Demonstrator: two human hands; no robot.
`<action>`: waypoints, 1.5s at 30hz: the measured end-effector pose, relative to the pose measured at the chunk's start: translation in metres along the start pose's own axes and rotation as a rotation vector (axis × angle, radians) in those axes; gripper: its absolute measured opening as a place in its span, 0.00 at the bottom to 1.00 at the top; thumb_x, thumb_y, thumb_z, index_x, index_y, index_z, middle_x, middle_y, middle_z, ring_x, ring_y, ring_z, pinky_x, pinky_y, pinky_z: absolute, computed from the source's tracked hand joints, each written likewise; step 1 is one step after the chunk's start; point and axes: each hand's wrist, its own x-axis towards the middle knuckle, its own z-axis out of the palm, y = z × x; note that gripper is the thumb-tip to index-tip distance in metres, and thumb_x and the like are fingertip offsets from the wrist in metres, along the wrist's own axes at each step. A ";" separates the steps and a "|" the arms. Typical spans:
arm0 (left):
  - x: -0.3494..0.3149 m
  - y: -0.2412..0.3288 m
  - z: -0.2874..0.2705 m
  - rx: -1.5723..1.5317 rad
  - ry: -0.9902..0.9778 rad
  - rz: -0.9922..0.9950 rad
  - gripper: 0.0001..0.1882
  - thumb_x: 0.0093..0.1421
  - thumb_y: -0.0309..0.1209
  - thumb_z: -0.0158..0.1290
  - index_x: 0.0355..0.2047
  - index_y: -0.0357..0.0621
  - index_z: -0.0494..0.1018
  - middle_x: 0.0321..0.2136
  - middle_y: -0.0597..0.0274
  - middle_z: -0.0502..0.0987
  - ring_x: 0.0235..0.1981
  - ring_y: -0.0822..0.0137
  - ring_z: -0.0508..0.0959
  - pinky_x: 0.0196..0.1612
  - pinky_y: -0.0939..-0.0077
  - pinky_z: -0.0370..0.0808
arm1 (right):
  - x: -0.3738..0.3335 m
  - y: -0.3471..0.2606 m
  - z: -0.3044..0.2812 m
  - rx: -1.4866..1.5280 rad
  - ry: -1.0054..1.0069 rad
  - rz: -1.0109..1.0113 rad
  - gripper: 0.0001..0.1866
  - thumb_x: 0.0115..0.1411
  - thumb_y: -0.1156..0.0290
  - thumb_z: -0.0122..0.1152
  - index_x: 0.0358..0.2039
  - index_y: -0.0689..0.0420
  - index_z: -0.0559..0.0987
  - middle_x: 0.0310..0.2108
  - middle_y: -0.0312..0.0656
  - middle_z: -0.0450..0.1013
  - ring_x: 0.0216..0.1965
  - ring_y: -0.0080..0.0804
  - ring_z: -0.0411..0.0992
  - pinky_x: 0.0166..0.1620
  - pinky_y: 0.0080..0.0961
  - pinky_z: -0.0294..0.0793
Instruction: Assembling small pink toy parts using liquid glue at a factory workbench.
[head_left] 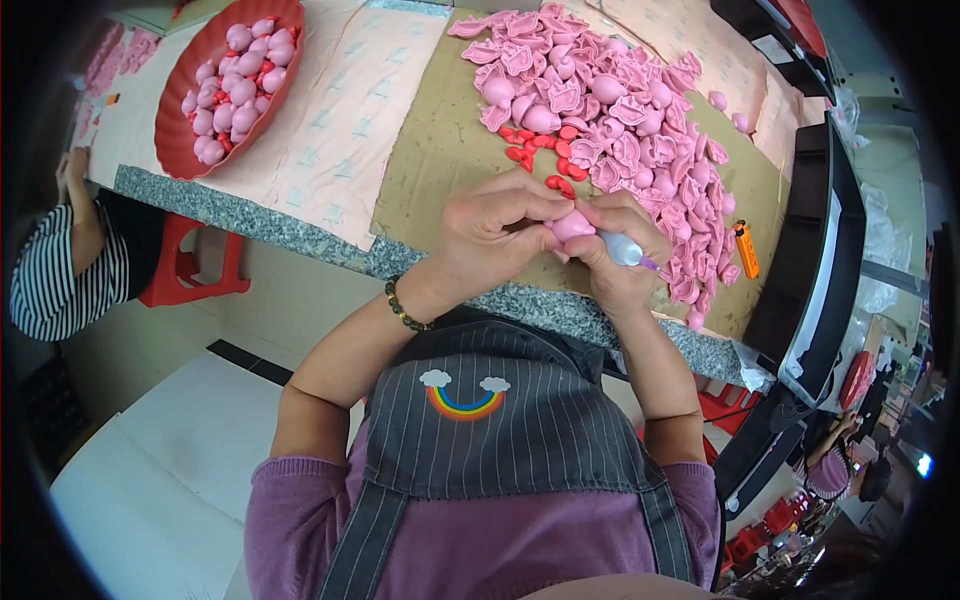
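Note:
Near the table's front edge, my left hand (pixel 495 228) and my right hand (pixel 625 255) meet around a small rounded pink plastic piece (pixel 573 226). Left thumb and fingers pinch it from one side, and right fingertips press on the other. Tucked in my right hand is a small translucent squeeze bottle (pixel 621 249) with a purple tip pointing right, away from the pink piece. Just beyond my left fingertips is a red piece (pixel 560 187); whether they touch it I cannot tell. Several small red parts (pixel 520 150) lie beyond my hands, beside a large heap of pink parts (pixel 600 95).
A red scalloped bowl (pixel 172 128) of round pink pieces with red bits stands at the far left. An orange lighter (pixel 747 250) lies right of the heap. Black trays (pixel 800 235) line the right side. Another person in a striped top (pixel 62 270) sits at the left.

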 end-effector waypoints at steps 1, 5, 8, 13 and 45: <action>0.000 0.000 0.000 -0.001 -0.001 -0.001 0.11 0.44 0.16 0.59 0.30 0.32 0.75 0.29 0.55 0.75 0.30 0.70 0.75 0.31 0.82 0.72 | 0.000 0.000 0.000 0.000 0.001 0.001 0.17 0.41 0.67 0.71 0.29 0.63 0.77 0.27 0.43 0.71 0.29 0.28 0.69 0.34 0.22 0.67; 0.000 0.001 0.000 0.014 -0.002 -0.010 0.10 0.44 0.17 0.59 0.30 0.33 0.75 0.29 0.55 0.75 0.30 0.70 0.76 0.30 0.82 0.72 | -0.001 0.002 0.000 0.012 0.002 -0.011 0.17 0.41 0.67 0.71 0.29 0.63 0.77 0.27 0.43 0.72 0.29 0.29 0.69 0.34 0.22 0.67; 0.000 0.000 0.000 0.026 -0.006 -0.007 0.10 0.44 0.17 0.59 0.30 0.33 0.75 0.29 0.55 0.76 0.30 0.70 0.76 0.30 0.82 0.72 | -0.001 0.001 -0.001 0.004 -0.006 -0.019 0.17 0.40 0.68 0.71 0.29 0.63 0.77 0.27 0.43 0.72 0.29 0.29 0.69 0.33 0.22 0.67; 0.001 0.000 -0.001 0.042 -0.014 0.041 0.09 0.45 0.15 0.57 0.29 0.35 0.75 0.29 0.57 0.75 0.29 0.72 0.76 0.29 0.82 0.74 | 0.001 -0.003 -0.001 0.005 -0.012 0.001 0.16 0.40 0.69 0.71 0.29 0.63 0.77 0.26 0.43 0.72 0.29 0.28 0.69 0.34 0.22 0.67; 0.001 -0.019 -0.007 -0.778 -0.099 -0.417 0.09 0.51 0.22 0.55 0.35 0.38 0.73 0.37 0.55 0.74 0.42 0.63 0.75 0.47 0.71 0.72 | -0.001 -0.011 -0.006 -0.286 0.014 -0.302 0.07 0.41 0.85 0.63 0.24 0.66 0.75 0.19 0.47 0.70 0.20 0.31 0.70 0.22 0.20 0.68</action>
